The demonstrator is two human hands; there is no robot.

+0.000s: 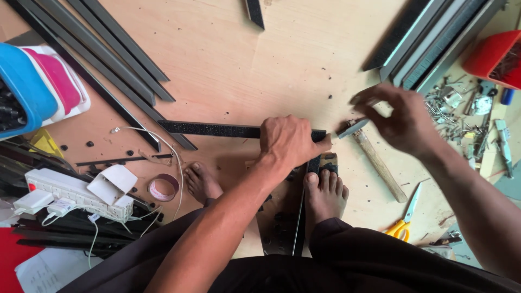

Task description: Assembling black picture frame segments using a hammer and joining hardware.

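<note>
Head view. Left hand (290,142): closed palm-down over the corner where a horizontal black frame strip (209,129) meets a second black strip (299,228) running toward the person; the joint lies on the plywood floor (244,59), just ahead of the right foot (324,195), whose toes rest on the second strip. Right hand (399,118): fingers loosely spread, hovering above a wooden-handled hammer (374,157) that lies on the floor, head beside the joint; whether it grips anything small, cannot tell. Left foot (202,182): bare, beside a tape roll (163,188). Yellow-handled scissors (404,220) lower right. Loose screws and nails (461,116) at right, red bin (496,57) beyond. Spare black strips (103,54) upper left; white power strip (76,192) at left.
</note>
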